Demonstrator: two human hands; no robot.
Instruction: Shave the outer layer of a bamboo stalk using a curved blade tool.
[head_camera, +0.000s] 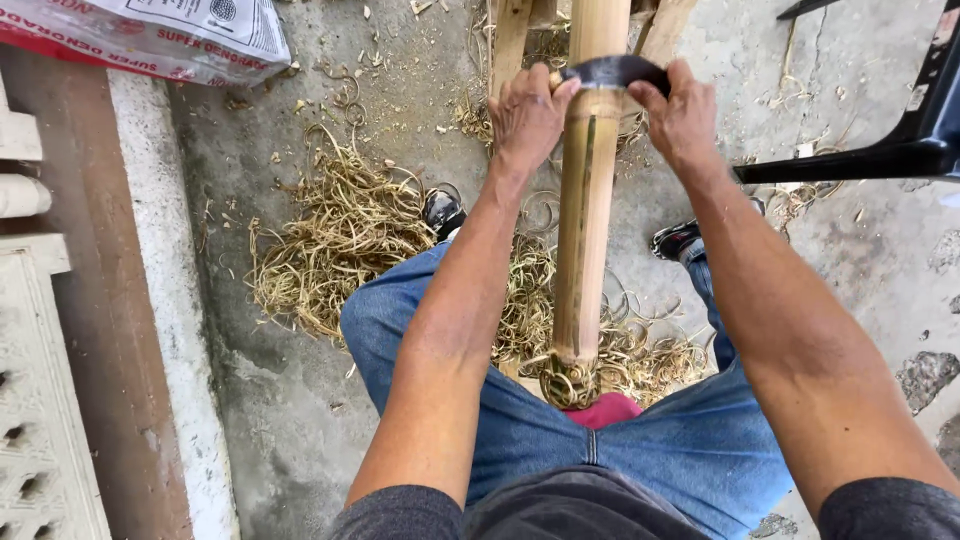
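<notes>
A thick bamboo pole (585, 200) runs from between my knees away from me, its near end resting at my lap. Across it near the top of the view lies a dark curved blade (612, 70). My left hand (527, 112) grips the blade's left end and my right hand (682, 115) grips its right end, both pressed against the pole. The pole's near part is pale and scraped with a green strip along its left side.
Curly bamboo shavings (335, 235) lie heaped on the concrete floor left of my legs and under the pole. A printed sack (160, 35) sits top left beside a low wall (150, 300). A black chair frame (880, 150) stands at right. Wooden slats (510, 35) support the pole's far end.
</notes>
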